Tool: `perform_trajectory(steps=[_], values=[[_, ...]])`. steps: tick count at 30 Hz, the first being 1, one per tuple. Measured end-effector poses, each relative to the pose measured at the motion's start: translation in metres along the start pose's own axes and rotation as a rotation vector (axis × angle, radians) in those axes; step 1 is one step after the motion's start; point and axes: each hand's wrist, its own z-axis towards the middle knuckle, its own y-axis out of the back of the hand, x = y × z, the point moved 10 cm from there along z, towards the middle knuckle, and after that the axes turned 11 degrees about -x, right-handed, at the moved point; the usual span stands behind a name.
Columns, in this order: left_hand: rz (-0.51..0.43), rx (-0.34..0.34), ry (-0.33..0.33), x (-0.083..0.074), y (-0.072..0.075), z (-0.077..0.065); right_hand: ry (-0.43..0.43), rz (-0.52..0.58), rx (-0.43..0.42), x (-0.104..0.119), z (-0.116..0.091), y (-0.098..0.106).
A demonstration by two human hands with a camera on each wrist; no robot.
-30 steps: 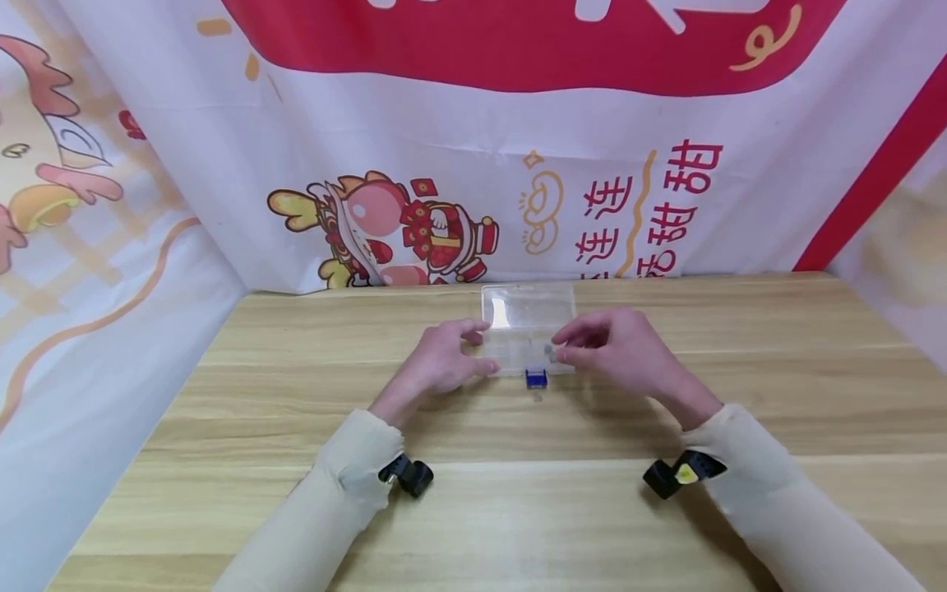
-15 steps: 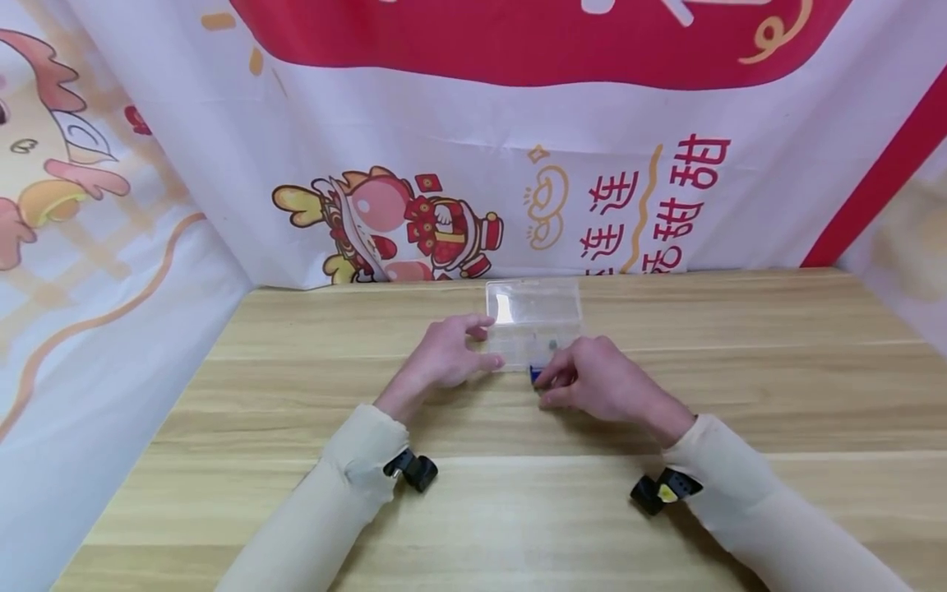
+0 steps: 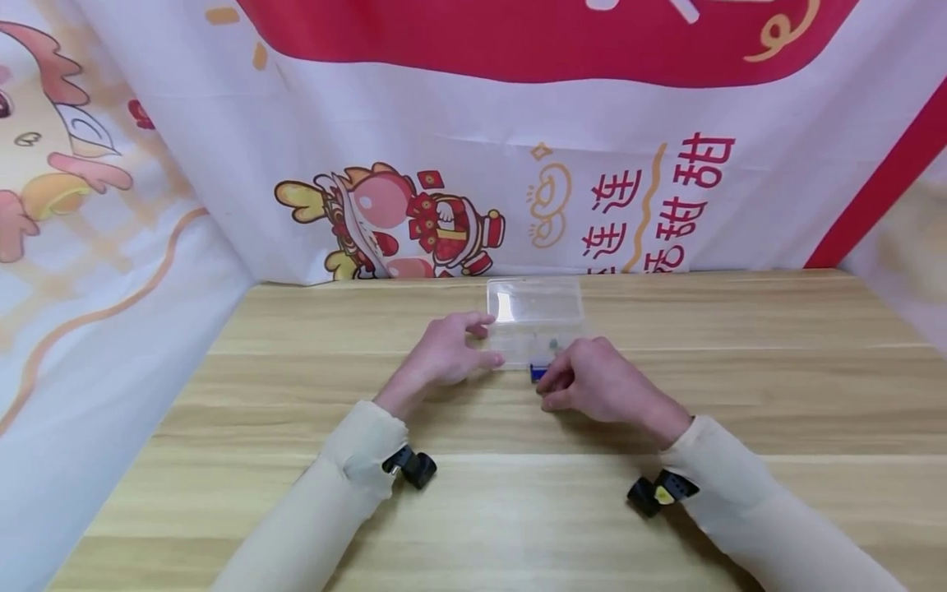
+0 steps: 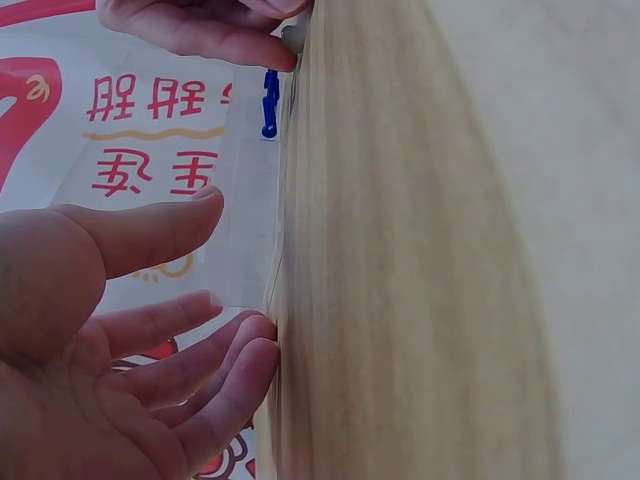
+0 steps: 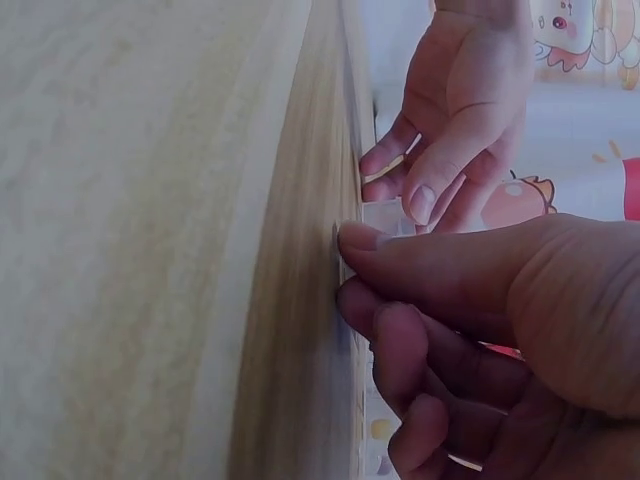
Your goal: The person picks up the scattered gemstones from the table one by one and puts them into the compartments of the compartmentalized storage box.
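A clear plastic compartment box (image 3: 510, 349) lies on the table with its transparent lid (image 3: 543, 298) raised back. At its front edge is a small blue clasp-like piece (image 3: 538, 374), partly hidden by my right hand (image 3: 602, 380). One compartment holds a small grey-green piece (image 3: 553, 344). My left hand (image 3: 447, 349) rests at the box's left end, thumb and fingers spread apart around it. With thumb and index fingertips low at the table, my right hand pinches a small greyish piece (image 4: 292, 38), mostly covered by the fingers.
The wood-grain table (image 3: 473, 510) stretches in front of and beside the box. Printed cloth (image 3: 414, 107) hangs behind the table's far edge and along its left side. Each sleeve carries a black wrist camera (image 3: 422, 470).
My right hand has left the right compartment and come down to the table in front of the box, beside the blue piece. The left hand has kept its place.
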Motion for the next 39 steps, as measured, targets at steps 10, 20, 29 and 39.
perform_trajectory(steps=[10,20,29,39], values=[[-0.009,-0.001,-0.025,-0.002,0.002,0.000,0.001,-0.025,-0.012,0.000,0.002,0.002],[-0.003,0.002,-0.028,-0.004,0.002,0.000,-0.022,0.067,-0.115,-0.005,0.008,0.031],[0.004,0.003,-0.025,-0.003,0.002,0.001,-0.074,0.131,-0.208,-0.009,0.026,0.034],[0.005,0.010,-0.022,-0.001,0.001,0.004,-0.111,0.135,-0.182,-0.006,0.038,0.018]])
